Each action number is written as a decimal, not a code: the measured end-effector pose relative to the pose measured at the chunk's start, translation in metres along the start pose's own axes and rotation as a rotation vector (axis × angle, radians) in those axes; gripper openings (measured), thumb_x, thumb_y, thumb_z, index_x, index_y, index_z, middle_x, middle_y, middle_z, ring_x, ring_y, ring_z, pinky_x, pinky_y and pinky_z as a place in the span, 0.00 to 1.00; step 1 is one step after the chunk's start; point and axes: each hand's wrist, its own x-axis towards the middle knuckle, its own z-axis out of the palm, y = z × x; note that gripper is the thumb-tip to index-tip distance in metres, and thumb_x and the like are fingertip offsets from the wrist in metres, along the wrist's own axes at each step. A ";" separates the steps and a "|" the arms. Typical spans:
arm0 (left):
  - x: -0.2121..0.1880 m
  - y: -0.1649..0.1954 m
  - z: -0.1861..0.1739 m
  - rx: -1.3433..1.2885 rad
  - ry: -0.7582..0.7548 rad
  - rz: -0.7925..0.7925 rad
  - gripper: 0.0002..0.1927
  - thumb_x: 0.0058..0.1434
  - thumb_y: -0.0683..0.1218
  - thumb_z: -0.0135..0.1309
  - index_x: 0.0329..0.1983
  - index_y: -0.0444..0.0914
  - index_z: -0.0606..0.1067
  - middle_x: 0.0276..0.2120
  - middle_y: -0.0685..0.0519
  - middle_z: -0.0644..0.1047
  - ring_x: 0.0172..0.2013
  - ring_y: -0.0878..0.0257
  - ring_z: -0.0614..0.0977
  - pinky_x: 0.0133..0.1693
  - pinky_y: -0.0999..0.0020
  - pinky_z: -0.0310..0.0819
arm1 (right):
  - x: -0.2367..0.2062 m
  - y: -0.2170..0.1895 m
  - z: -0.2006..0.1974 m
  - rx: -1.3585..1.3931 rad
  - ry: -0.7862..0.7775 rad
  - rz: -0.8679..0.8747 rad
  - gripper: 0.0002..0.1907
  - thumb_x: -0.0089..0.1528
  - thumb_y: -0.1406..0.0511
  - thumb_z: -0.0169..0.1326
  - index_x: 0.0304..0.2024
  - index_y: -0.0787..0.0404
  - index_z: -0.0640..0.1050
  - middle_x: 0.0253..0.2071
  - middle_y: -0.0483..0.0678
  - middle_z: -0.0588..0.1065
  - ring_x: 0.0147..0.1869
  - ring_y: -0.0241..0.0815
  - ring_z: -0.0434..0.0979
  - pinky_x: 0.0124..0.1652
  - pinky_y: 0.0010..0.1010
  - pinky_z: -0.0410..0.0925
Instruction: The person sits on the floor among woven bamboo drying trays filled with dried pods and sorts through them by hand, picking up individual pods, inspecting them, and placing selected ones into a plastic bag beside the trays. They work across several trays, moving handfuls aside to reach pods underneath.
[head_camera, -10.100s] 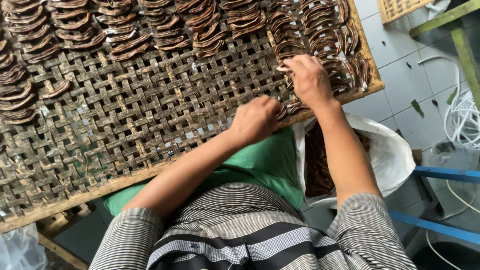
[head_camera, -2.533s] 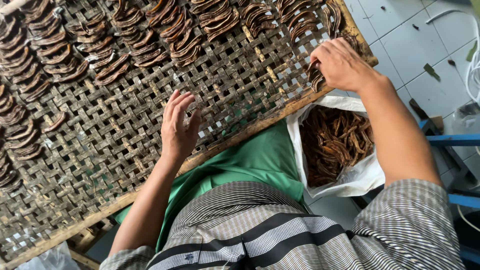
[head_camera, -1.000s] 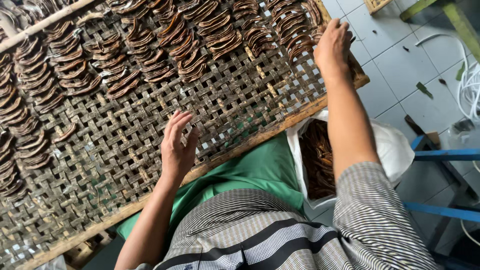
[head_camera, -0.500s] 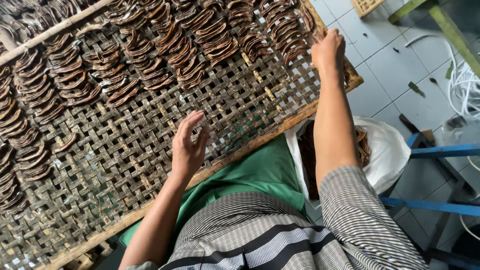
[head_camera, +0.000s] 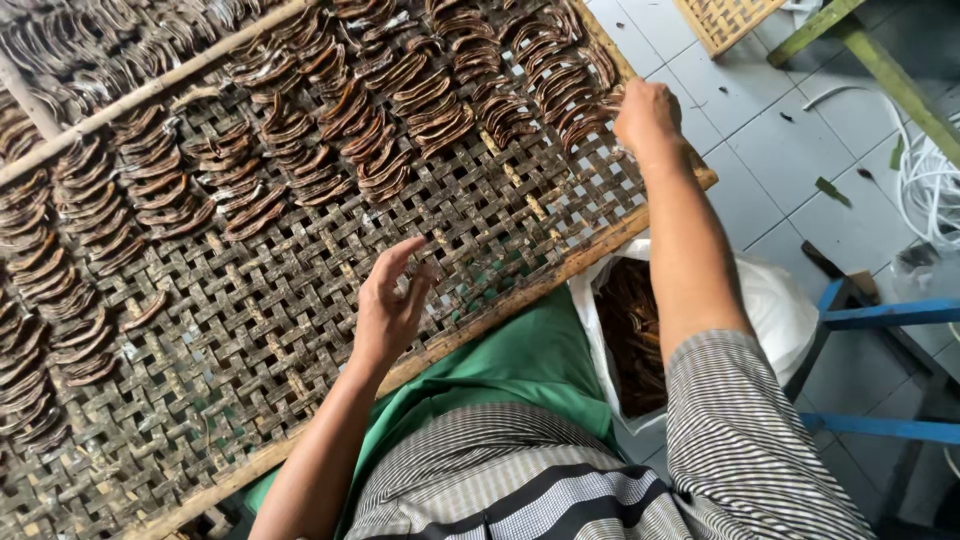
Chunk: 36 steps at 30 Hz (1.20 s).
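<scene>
My right hand (head_camera: 648, 115) reaches furthest, fingers curled on the curved brown strips (head_camera: 560, 95) at the far right corner of the woven tray (head_camera: 300, 330), their rows running leftward, while my left hand (head_camera: 390, 305) hovers spread and empty nearer me.

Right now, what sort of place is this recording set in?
Probably a small food-drying workshop. A woven bamboo tray carries rows of curved brown dried strips, a white bag beside the person holds more, and the floor is pale tile. The right hand reaches the far rows.
</scene>
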 end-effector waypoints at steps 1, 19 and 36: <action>0.000 -0.002 -0.002 -0.016 -0.002 -0.020 0.20 0.69 0.47 0.51 0.63 0.43 0.70 0.58 0.47 0.76 0.56 0.54 0.83 0.53 0.56 0.79 | 0.002 0.005 -0.002 0.029 0.017 -0.024 0.10 0.58 0.73 0.56 0.42 0.68 0.79 0.39 0.67 0.77 0.44 0.66 0.80 0.46 0.48 0.73; 0.081 -0.023 0.083 -1.047 -0.048 -0.367 0.17 0.68 0.43 0.58 0.58 0.32 0.74 0.42 0.49 0.80 0.37 0.62 0.81 0.40 0.65 0.77 | -0.171 -0.150 -0.059 1.975 -0.406 -0.003 0.08 0.66 0.67 0.54 0.45 0.65 0.76 0.34 0.49 0.75 0.36 0.39 0.75 0.34 0.30 0.71; 0.040 -0.052 0.002 -1.158 0.338 -0.490 0.08 0.65 0.40 0.48 0.46 0.37 0.72 0.34 0.51 0.76 0.35 0.59 0.79 0.37 0.62 0.79 | -0.086 0.029 -0.003 -0.004 0.316 0.235 0.10 0.65 0.66 0.56 0.47 0.64 0.74 0.50 0.62 0.68 0.52 0.67 0.70 0.48 0.55 0.67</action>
